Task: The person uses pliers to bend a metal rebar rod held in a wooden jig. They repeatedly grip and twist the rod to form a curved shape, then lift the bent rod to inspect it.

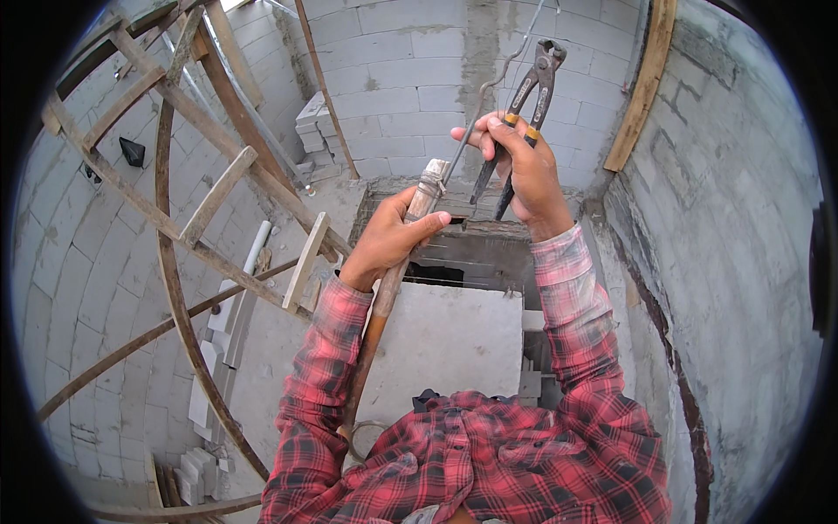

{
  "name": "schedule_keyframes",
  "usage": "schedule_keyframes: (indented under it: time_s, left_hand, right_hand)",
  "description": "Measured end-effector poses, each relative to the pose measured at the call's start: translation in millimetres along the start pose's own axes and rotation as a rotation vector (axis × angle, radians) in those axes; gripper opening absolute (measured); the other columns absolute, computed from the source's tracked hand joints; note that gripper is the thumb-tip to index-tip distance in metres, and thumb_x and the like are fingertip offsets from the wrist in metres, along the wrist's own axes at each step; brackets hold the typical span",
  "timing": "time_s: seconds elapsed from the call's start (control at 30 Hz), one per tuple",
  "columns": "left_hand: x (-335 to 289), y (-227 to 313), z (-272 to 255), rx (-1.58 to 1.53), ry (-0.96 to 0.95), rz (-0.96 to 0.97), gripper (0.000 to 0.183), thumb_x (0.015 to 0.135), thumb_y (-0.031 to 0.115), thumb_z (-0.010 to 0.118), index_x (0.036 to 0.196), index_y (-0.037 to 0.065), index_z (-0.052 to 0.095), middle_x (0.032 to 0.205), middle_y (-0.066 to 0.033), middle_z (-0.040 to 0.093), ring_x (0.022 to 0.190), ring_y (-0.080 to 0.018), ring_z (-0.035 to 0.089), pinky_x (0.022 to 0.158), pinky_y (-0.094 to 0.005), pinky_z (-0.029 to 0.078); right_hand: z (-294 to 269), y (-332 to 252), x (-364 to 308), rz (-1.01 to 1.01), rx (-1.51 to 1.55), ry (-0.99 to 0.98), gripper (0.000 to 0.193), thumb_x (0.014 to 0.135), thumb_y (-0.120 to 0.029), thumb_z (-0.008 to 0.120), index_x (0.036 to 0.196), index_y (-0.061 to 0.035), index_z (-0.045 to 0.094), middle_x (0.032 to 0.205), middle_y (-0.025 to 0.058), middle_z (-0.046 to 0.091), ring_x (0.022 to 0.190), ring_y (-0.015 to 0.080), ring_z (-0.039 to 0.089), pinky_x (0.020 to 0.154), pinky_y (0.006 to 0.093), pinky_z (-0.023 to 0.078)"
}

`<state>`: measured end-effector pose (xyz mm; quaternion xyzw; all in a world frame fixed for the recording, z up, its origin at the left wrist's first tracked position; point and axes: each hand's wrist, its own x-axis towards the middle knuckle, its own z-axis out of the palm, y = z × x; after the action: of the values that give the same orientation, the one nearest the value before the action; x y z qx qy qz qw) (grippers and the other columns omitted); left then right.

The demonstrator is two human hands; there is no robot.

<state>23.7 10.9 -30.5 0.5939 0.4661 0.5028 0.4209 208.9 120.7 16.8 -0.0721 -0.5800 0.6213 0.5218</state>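
Note:
My left hand (pixel 394 236) is wrapped round a wooden pole (pixel 375 327) near its top end, thumb stretched along its side. Wire binding (pixel 431 177) circles the pole's pale, frayed tip. From that tip a bent metal rod (pixel 482 96) rises, wavy, toward the top edge of the view. In my right hand (pixel 526 170) is a pair of end-cutting pincers (pixel 543 83), dark with yellow bands on the handles. Their jaws point up and the black grips hang below my palm. My right index finger reaches close to the rod; whether it touches cannot be made out.
Wooden ladders (pixel 218 194) and poles lean at the left. A grey slab (pixel 454 336) lies below my hands, beside a dark opening (pixel 436 274). White blocks (pixel 199 472) sit at lower left. Block walls (pixel 393 79) surround me, with a plank (pixel 642 87) upright at right.

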Motion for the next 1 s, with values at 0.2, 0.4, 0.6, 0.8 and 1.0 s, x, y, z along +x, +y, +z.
schedule_keyframes:
  time_s: [0.2,0.4,0.6,0.8,1.0]
  left_hand:
    - [-4,5,14,0.042,0.046,-0.013,0.035,0.096,0.020,0.067,0.124,0.000,0.061,0.069,0.0088,0.047,0.058,-0.0025,0.043,0.054,-0.0203,0.034]
    - [-5,8,21,-0.079,-0.017,0.002,0.036,0.096,0.021,0.064,0.125,0.000,0.059,0.068,0.0078,0.047,0.058,-0.0027,0.043,0.053,-0.0201,0.035]
    - [-7,9,24,-0.142,-0.082,0.018,0.038,0.097,0.021,0.064,0.125,-0.003,0.058,0.070,0.0066,0.048,0.059,-0.0031,0.044,0.054,-0.0201,0.036]
    - [-13,2,14,-0.042,-0.013,0.050,0.037,0.098,0.023,0.062,0.125,-0.003,0.060,0.076,0.0037,0.055,0.066,-0.0045,0.049,0.061,-0.0209,0.040]
    - [-15,-2,24,-0.076,0.014,0.050,0.031,0.100,0.022,0.060,0.120,-0.001,0.061,0.083,0.0000,0.060,0.071,-0.0075,0.056,0.065,-0.0219,0.044]
  right_hand:
    - [23,-25,8,0.010,-0.197,0.106,0.024,0.099,-0.024,0.056,0.097,-0.0008,0.063,0.072,0.0006,0.054,0.083,0.0186,0.067,0.079,0.0324,0.051]
    - [25,-32,8,0.005,-0.267,0.105,0.025,0.099,-0.023,0.056,0.097,0.0011,0.062,0.071,0.0005,0.054,0.079,0.0176,0.066,0.073,0.0322,0.052]
    - [8,-40,6,0.001,-0.207,0.126,0.026,0.100,-0.024,0.054,0.097,0.0008,0.062,0.071,0.0007,0.054,0.084,0.0183,0.068,0.079,0.0307,0.050]
    - [-20,-34,-33,-0.199,-0.338,0.406,0.022,0.101,-0.024,0.054,0.098,-0.0038,0.062,0.076,0.0014,0.057,0.087,0.0141,0.059,0.085,0.0289,0.043]
    - [-53,23,-65,-0.182,0.042,0.659,0.015,0.102,-0.024,0.054,0.103,-0.0100,0.058,0.090,0.0015,0.060,0.089,0.0107,0.052,0.084,0.0297,0.040]
